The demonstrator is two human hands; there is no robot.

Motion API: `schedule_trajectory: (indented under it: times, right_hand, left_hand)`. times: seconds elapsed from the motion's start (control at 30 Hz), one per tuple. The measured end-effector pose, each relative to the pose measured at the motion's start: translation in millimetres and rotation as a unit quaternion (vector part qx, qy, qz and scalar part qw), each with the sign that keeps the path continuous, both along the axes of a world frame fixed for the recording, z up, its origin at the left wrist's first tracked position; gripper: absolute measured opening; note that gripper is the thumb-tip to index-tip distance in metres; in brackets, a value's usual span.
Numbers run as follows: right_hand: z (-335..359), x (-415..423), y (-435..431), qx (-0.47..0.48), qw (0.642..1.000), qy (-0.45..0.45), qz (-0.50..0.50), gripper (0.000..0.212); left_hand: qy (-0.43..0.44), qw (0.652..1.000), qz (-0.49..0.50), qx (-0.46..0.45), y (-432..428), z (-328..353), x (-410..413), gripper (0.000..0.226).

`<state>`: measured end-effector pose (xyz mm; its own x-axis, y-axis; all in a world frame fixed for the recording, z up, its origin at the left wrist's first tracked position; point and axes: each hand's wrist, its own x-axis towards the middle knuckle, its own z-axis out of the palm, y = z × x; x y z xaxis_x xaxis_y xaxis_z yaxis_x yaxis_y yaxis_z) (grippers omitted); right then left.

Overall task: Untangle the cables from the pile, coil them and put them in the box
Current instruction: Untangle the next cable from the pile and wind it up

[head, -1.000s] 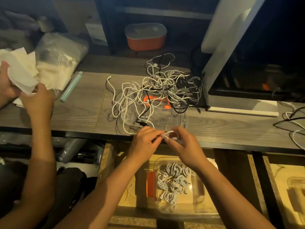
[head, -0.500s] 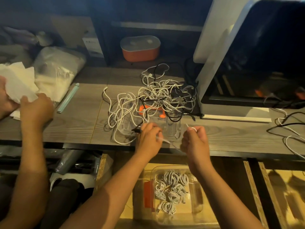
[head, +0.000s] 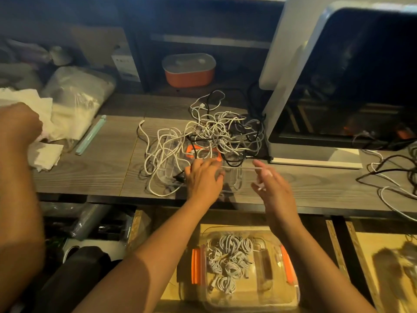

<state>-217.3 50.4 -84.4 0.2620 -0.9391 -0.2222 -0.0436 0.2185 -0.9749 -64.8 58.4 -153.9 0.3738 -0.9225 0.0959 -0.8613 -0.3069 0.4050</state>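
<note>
A tangled pile of white and black cables (head: 216,129) lies on the grey wooden tabletop (head: 101,163), partly over a clear lid with orange clips (head: 234,179). My left hand (head: 203,179) reaches over the lid at the pile's near edge and holds one end of a white cable (head: 237,168). That cable runs taut to my right hand (head: 273,188), which pinches it at the thumb; a second bit of white cable shows by its fingers. Below the table edge sits the clear box (head: 286,297) with orange latches, holding several coiled white cables (head: 228,258).
Another person's arm (head: 18,154) at the left handles white paper beside a plastic bag (head: 74,98) and a pale green stick (head: 90,134). A white machine (head: 293,64) stands at the right, with loose cables (head: 388,177) past it. An orange container (head: 188,70) sits on the back shelf.
My hands have moved apart and forward, stretching the white cable taut between them. My left hand now lies over the lid. The view has tilted and closed in a little.
</note>
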Motion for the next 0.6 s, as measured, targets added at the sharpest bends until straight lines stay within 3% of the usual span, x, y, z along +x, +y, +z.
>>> schedule_trajectory:
  times: [0.07, 0.13, 0.23, 0.3, 0.37, 0.43, 0.5, 0.6]
  right_hand:
    - [11.4, 2.6, -1.2, 0.06, 0.99, -0.121, -0.036, 0.033]
    - [20.3, 4.6, -0.1, 0.075, 0.985, -0.144, -0.058, 0.034]
    - [23.2, -1.4, -1.0, 0.013, 1.0, 0.008, -0.022, 0.01]
    - [12.6, -8.9, -5.9, -0.005, 0.989, 0.133, 0.069, 0.02]
    - [2.4, -14.5, -7.9, 0.005, 0.935, 0.302, 0.188, 0.024]
    - [-6.5, -18.9, -5.4, 0.004, 0.887, 0.369, 0.277, 0.023]
    - [-11.5, -22.1, -0.8, -0.025, 0.916, 0.287, 0.279, 0.033]
    - [-4.1, -22.0, 3.5, -0.047, 0.983, 0.119, 0.132, 0.027]
  left_hand:
    - [0.017, 0.999, -0.024, -0.019, 0.9, -1.2, -6.3, 0.028]
    - [0.03, 0.997, -0.038, -0.061, -2.3, -1.5, -11.2, 0.02]
    - [0.023, 0.996, -0.011, -0.081, -11.0, 1.0, -9.6, 0.019]
    - [0.004, 0.999, -0.024, -0.035, -15.6, 4.6, -7.9, 0.025]
    - [-0.017, 0.998, -0.053, -0.015, -19.5, 8.5, -10.4, 0.029]
    - [-0.019, 0.997, -0.074, -0.026, -22.4, 11.4, -16.1, 0.03]
    - [0.003, 0.996, -0.074, -0.045, -23.8, 11.1, -19.6, 0.028]
    - [0.009, 0.996, -0.069, -0.055, -20.8, 5.1, -17.6, 0.023]
